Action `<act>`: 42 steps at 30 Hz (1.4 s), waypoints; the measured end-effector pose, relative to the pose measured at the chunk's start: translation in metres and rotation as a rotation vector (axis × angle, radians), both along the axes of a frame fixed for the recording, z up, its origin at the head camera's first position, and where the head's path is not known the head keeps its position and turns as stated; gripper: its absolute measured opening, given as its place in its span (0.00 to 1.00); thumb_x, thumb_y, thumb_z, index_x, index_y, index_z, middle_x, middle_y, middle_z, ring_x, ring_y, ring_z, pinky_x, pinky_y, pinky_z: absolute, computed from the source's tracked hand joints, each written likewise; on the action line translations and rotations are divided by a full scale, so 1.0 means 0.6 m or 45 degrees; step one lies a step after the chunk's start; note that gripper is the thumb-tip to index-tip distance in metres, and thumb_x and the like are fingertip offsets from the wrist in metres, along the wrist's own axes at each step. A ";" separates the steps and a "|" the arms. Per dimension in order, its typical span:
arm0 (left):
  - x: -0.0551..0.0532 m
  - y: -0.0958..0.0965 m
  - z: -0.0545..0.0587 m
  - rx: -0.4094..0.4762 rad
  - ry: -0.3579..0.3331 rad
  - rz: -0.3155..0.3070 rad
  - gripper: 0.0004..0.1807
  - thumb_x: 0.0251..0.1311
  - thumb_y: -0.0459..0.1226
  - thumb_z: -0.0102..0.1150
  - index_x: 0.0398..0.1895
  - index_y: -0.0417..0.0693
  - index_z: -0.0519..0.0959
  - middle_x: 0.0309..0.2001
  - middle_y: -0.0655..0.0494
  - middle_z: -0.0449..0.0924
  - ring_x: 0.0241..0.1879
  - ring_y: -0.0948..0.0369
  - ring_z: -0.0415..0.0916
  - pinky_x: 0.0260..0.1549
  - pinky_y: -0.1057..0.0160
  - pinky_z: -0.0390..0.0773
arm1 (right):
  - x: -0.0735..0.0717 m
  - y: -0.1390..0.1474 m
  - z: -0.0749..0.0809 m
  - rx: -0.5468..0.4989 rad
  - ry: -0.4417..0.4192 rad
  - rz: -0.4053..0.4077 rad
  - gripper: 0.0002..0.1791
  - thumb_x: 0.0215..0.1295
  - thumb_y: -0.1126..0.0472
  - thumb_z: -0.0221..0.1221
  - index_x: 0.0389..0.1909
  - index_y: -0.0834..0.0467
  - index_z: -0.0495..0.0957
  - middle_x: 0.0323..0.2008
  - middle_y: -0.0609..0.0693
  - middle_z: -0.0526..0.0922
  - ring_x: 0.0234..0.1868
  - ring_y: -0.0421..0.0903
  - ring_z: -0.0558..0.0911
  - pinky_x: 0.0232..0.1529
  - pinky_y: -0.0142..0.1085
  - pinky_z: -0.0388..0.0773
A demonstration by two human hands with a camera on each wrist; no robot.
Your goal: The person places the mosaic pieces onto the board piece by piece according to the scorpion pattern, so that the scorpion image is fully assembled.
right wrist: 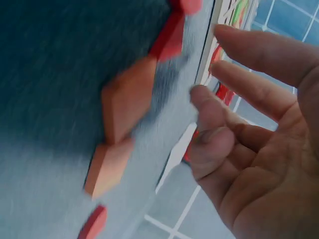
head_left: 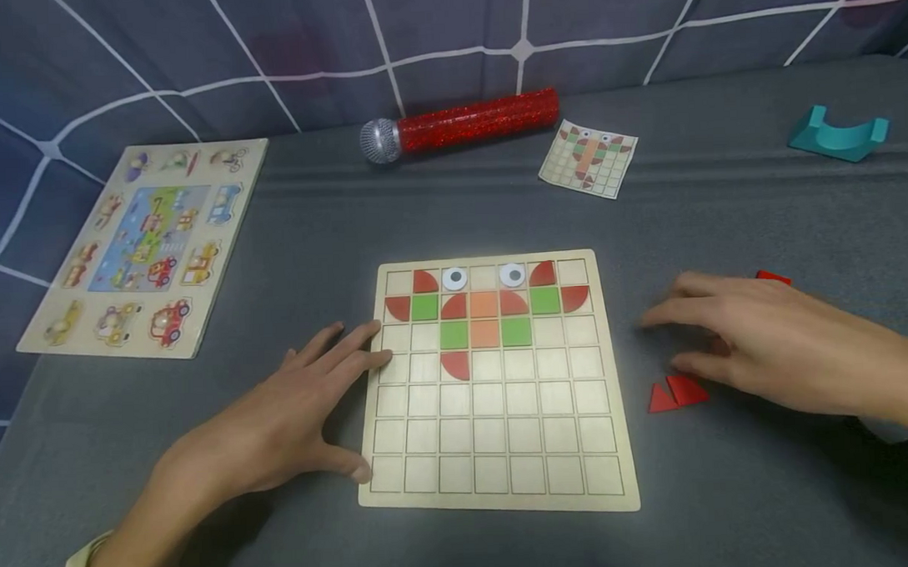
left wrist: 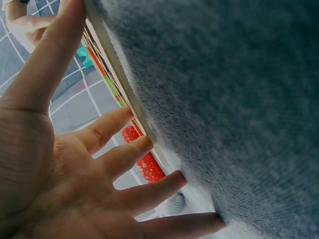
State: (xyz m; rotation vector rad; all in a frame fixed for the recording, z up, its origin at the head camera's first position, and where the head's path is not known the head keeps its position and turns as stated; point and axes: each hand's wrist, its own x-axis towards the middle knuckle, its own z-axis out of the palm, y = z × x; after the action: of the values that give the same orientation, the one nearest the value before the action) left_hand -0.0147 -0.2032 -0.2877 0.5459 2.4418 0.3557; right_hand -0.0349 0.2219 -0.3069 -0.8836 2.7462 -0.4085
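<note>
A square wooden grid board (head_left: 498,509) lies in the middle of the head view. Red quarter-circles, green squares (head_left: 425,307), orange squares (head_left: 485,333) and two googly-eye pieces (head_left: 512,275) fill cells in its upper rows. My left hand (head_left: 279,423) is spread along the board's left side, thumb and fingertips at its edge. Right of the board, my right hand (head_left: 764,339) hovers over loose pieces, its fingers loosely bent with nothing between them. Two red triangles (head_left: 662,399) lie below its thumb. Orange pieces (right wrist: 128,99) and red pieces (right wrist: 169,39) show in the right wrist view.
A red glittery microphone (head_left: 478,122) and a small card with a grid picture (head_left: 588,158) lie beyond the board. A teal curved block (head_left: 839,136) stands at the far right. On the left is a wooden vehicle puzzle (head_left: 148,252). Behind hangs checked fabric (head_left: 460,25).
</note>
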 end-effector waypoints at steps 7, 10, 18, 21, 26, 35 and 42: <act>-0.002 0.001 0.000 -0.005 -0.014 0.010 0.60 0.31 0.64 0.76 0.73 0.59 0.62 0.79 0.55 0.43 0.75 0.39 0.38 0.61 0.24 0.45 | -0.003 0.053 -0.015 0.199 0.021 -0.080 0.28 0.50 0.57 0.75 0.54 0.47 0.81 0.37 0.39 0.72 0.25 0.34 0.67 0.24 0.31 0.67; -0.002 0.002 -0.001 -0.010 -0.014 0.009 0.60 0.31 0.65 0.75 0.73 0.59 0.62 0.79 0.55 0.42 0.75 0.39 0.37 0.61 0.25 0.45 | -0.003 0.082 -0.022 0.207 0.101 -0.101 0.32 0.43 0.55 0.78 0.54 0.50 0.82 0.36 0.40 0.73 0.25 0.34 0.67 0.22 0.32 0.66; -0.003 0.004 0.002 -0.008 -0.025 0.021 0.61 0.30 0.64 0.76 0.73 0.59 0.62 0.79 0.55 0.42 0.75 0.39 0.37 0.61 0.24 0.44 | 0.001 0.113 -0.042 0.209 0.193 -0.121 0.32 0.40 0.59 0.79 0.51 0.53 0.81 0.35 0.41 0.72 0.26 0.36 0.67 0.22 0.33 0.66; -0.003 0.003 0.002 -0.010 -0.021 0.022 0.61 0.30 0.64 0.76 0.73 0.59 0.62 0.79 0.55 0.42 0.75 0.39 0.37 0.61 0.25 0.44 | 0.002 0.110 -0.044 0.222 0.165 -0.129 0.30 0.41 0.61 0.78 0.50 0.53 0.81 0.35 0.42 0.72 0.26 0.37 0.67 0.23 0.34 0.67; -0.002 0.002 0.001 -0.012 -0.021 0.022 0.61 0.30 0.64 0.76 0.74 0.59 0.62 0.79 0.55 0.42 0.75 0.39 0.37 0.62 0.25 0.44 | 0.004 0.102 -0.041 0.233 0.147 -0.156 0.26 0.42 0.62 0.78 0.46 0.54 0.82 0.34 0.42 0.74 0.26 0.38 0.68 0.24 0.37 0.70; -0.003 0.003 0.000 -0.024 -0.039 0.024 0.62 0.30 0.66 0.74 0.74 0.59 0.61 0.79 0.55 0.42 0.75 0.38 0.36 0.62 0.25 0.44 | 0.011 0.097 -0.032 0.273 0.129 -0.251 0.18 0.44 0.56 0.77 0.31 0.59 0.80 0.26 0.43 0.69 0.21 0.39 0.64 0.19 0.34 0.63; -0.004 0.003 0.000 -0.020 -0.041 0.033 0.62 0.30 0.66 0.74 0.74 0.59 0.61 0.79 0.55 0.42 0.75 0.38 0.36 0.62 0.25 0.43 | 0.016 0.093 -0.030 0.207 0.189 -0.258 0.18 0.42 0.59 0.78 0.34 0.60 0.84 0.27 0.41 0.72 0.21 0.36 0.64 0.19 0.34 0.63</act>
State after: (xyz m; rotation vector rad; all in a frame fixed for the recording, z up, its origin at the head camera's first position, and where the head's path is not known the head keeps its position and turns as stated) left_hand -0.0169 -0.2016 -0.2879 0.4985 2.4204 0.3530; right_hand -0.0254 0.2779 -0.3248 -0.6210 2.9662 -0.1551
